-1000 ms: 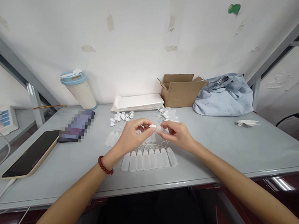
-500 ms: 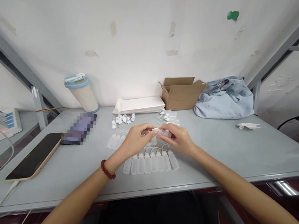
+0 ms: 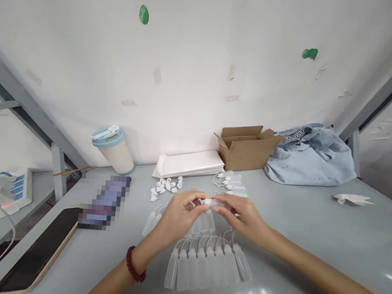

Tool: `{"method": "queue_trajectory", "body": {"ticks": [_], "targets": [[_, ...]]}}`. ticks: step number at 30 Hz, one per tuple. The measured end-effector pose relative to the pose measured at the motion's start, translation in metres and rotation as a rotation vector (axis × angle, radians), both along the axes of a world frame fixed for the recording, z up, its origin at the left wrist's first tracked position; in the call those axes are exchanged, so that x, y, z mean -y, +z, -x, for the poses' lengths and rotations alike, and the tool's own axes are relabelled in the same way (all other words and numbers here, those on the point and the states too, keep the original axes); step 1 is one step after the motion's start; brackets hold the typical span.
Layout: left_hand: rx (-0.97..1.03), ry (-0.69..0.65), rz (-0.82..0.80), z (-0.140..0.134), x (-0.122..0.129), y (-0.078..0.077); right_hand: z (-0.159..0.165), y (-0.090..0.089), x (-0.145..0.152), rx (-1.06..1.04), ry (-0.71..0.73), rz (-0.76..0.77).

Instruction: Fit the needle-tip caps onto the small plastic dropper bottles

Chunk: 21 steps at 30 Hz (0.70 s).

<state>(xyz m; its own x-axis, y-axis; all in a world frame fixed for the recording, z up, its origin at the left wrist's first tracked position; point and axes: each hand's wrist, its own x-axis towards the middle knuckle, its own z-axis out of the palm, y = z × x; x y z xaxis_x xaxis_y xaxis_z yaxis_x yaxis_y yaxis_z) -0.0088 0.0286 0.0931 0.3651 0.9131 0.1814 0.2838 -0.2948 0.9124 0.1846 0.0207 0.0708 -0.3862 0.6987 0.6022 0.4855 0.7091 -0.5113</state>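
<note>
My left hand (image 3: 179, 214) pinches a white cap (image 3: 207, 202) between thumb and fingers. My right hand (image 3: 246, 215) is closed around a small translucent squeeze bottle (image 3: 219, 204) lying sideways, its neck end at the cap. Whether the cap is screwed tight I cannot tell. Below the hands, a row of several similar bottles (image 3: 201, 268) lies on the table, each with a thin curved tube at its top. Behind and partly under my hands are more bottles (image 3: 203, 223). Several loose white caps (image 3: 161, 186) lie in a cluster beyond my left hand.
Further bottles (image 3: 234, 181) lie near an open cardboard box (image 3: 250, 152). White envelopes (image 3: 191, 164) are stacked against the wall. A tumbler (image 3: 115, 151), a phone (image 3: 37, 252) and a blurred-out device (image 3: 105, 203) stand or lie left; a cloth bag (image 3: 313, 157) and tissue (image 3: 352, 199) are right.
The camera view has tilted upward, so the table sits lower in the picture. Both hands stay together at the bottle and cap, with slightly shifted fingers that show more of the cap.
</note>
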Motion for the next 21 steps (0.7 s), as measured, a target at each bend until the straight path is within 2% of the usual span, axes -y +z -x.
{"method": "queue_trajectory", "body": {"ticks": [4,7,12,14,17,19,21], "targets": [[0.045,0.013,-0.01,0.002,-0.006,-0.004,0.004,-0.002,-0.006,-0.053,-0.033,0.066],[0.072,0.034,0.097,0.001,0.003,-0.012,0.004,-0.011,0.001,-0.048,0.0,0.016],[0.119,0.054,0.332,-0.003,0.02,-0.016,0.001,-0.017,0.016,0.001,0.054,-0.22],[0.104,0.109,0.346,-0.005,0.023,-0.013,-0.001,-0.016,0.018,0.054,0.002,-0.349],[0.077,0.233,0.279,-0.005,0.023,-0.01,-0.003,-0.014,0.02,0.132,-0.083,-0.476],[0.05,0.205,0.278,-0.004,0.022,-0.01,-0.004,-0.015,0.021,0.144,-0.095,-0.505],[0.039,0.109,0.338,-0.003,0.02,-0.011,-0.005,-0.016,0.021,0.137,-0.075,-0.508]]}}
